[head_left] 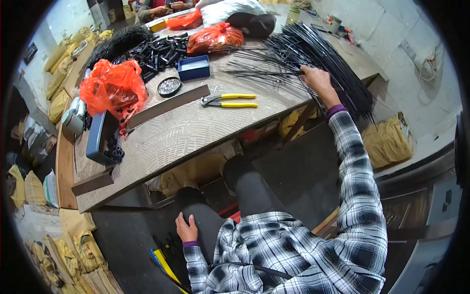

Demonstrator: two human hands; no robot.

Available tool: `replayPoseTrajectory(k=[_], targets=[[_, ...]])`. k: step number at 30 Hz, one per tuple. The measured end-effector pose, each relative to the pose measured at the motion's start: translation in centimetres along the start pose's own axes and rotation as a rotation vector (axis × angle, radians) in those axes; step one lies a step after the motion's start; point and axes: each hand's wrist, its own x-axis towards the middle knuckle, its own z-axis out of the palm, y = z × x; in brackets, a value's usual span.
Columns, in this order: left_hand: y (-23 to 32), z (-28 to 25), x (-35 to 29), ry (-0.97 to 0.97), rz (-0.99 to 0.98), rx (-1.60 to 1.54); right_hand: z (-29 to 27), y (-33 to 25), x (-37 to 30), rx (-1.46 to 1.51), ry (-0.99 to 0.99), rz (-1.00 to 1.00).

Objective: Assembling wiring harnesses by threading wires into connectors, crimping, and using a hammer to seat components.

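At the table's right side my right hand is closed, its fingertips pinching some thin black rods that spread leftward over the table. Beside it lies a thick bundle of long black rods, overhanging the table's right edge. My left hand rests on my left thigh, fingers apart and holding nothing. Pliers with yellow handles lie on the table near its front edge, touched by neither hand.
On the table are red plastic bags, black tubular pieces, a blue box, a round dish, a metal bar and an upright blue box. Another person's hands show at the far side. Sacks stand around.
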Motion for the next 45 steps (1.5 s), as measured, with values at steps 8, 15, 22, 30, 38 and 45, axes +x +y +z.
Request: replayPoseTrajectory(k=[8,15,22,30,38,45], targets=[[0.5,0.0,0.3,0.014,-0.032,0.029,1.6,-2.6,-6.9,0.366,-0.025,0.032],[6.8,-0.3,2.6,0.018,0.426,-0.105,-1.8,-4.5,-11.1,0.358,-0.056,-0.015],[27.6,5.7,5.5,-0.754,0.524,-0.952,-3.8,-6.9,-11.2,0.245,0.232,-0.235],[41.9,9.1,9.8,-0.943,-0.424,-1.932,-7.3,-7.9,-17.4,0.242,0.328,-0.257],[39.8,9.1,8.8,-0.772,-0.448,-1.95,-12.3,6.3,-15.4,0.982,-0.232,0.292],[39.4,7.6,7.0,-0.755,-0.438,-1.849,1.6,9.1,-2.3,0.151,-0.057,0.354]])
